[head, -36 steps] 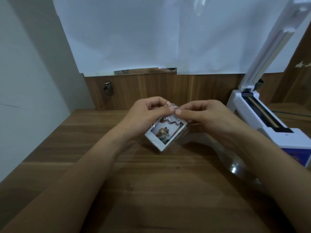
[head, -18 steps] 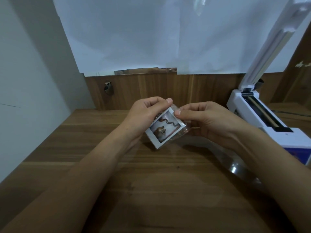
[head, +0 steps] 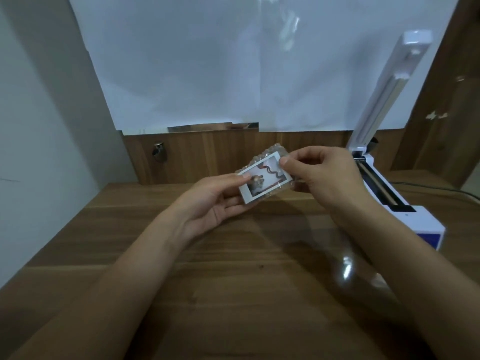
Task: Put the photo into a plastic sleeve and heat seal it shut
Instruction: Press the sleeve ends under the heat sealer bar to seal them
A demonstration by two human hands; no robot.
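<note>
A small white-bordered instant photo (head: 265, 179) is held up above the back of the wooden table, face toward me, with clear bubbly plastic (head: 270, 149) showing around its edges. My left hand (head: 218, 201) pinches its lower left side, palm up. My right hand (head: 324, 175) pinches its upper right corner between thumb and forefinger. A clear plastic sleeve (head: 345, 268) lies flat on the table at the right, partly under my right forearm. The white heat sealer (head: 405, 203) stands at the right with its arm (head: 389, 87) raised.
White paper sheets (head: 233, 61) cover the wall behind the wooden table (head: 233, 281). A metal knob (head: 159, 149) sticks out of the wooden back panel at the left. A grey wall borders the table's left side. A dark cable (head: 441, 189) runs behind the sealer.
The photo has been lifted and turned to face me more flatly. My left hand shifted from its top edge to its lower left side, and my right hand now pinches its upper right corner.
</note>
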